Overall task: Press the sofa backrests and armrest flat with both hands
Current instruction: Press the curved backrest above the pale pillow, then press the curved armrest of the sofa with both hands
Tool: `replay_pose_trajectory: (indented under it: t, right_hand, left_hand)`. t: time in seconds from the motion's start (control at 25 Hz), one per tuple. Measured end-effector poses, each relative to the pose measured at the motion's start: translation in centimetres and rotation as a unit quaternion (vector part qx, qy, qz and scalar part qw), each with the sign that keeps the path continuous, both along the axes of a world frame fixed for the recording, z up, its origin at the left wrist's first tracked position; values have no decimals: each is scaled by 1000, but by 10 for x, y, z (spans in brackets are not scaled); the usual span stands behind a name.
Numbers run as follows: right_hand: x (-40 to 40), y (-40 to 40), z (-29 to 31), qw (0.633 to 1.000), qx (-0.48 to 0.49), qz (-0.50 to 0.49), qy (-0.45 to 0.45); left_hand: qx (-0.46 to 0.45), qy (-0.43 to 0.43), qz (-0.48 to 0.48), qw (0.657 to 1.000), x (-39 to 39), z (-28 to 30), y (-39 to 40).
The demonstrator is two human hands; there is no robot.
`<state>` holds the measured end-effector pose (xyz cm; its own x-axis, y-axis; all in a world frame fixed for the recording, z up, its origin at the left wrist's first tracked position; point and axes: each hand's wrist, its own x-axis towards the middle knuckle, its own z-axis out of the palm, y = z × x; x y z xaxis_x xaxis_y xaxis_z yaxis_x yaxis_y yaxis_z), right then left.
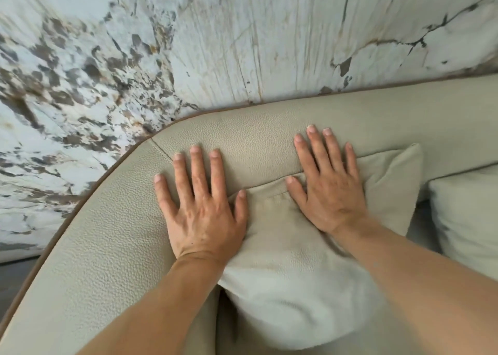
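A beige grained-leather sofa backrest (pixel 256 136) curves round the corner into the armrest (pixel 102 236) on the left, edged with brown piping. My left hand (pixel 200 206) lies flat, fingers spread, on the corner where backrest meets armrest, its thumb on a throw cushion. My right hand (pixel 327 182) lies flat with fingers apart, fingertips on the backrest and palm on the same beige cushion (pixel 291 279), which leans against the backrest between my forearms.
A second pale cushion (pixel 466 214) sits at the right edge. Behind the sofa stands a marble-patterned wall (pixel 188 45) with grey and brown veins. A strip of dark floor (pixel 13 282) shows at lower left.
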<state>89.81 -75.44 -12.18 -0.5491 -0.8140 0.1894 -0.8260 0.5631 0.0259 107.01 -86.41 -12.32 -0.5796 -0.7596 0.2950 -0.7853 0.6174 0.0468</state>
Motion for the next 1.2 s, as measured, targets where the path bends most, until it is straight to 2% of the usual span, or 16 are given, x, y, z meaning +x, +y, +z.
replay_pose_trajectory:
  t: [0.16,0.4,0.6,0.76,0.84,1.0,1.2]
  right_hand:
    - [10,1,25,996,67,-48,-32]
    - [49,40,37,975,118,-168,-88]
    - [87,98,45,950,121,-268,-104]
    - [130,139,45,926,109,-337,-134]
    - [156,151,48,915,105,-359,-151]
    - [216,164,62,894,97,-406,-163]
    - [288,169,84,872,58,-454,-172]
  left_hand:
    - [55,13,-60,997,8,8,2]
    - [91,-24,-127,987,19,17,2]
    - [62,-85,-217,971,30,17,1]
    - [62,-170,-229,956,32,28,-1]
    - [76,-212,-238,945,35,36,-7]
    - [85,-243,-339,905,64,56,-9]
    - [95,-243,-433,863,119,74,3]
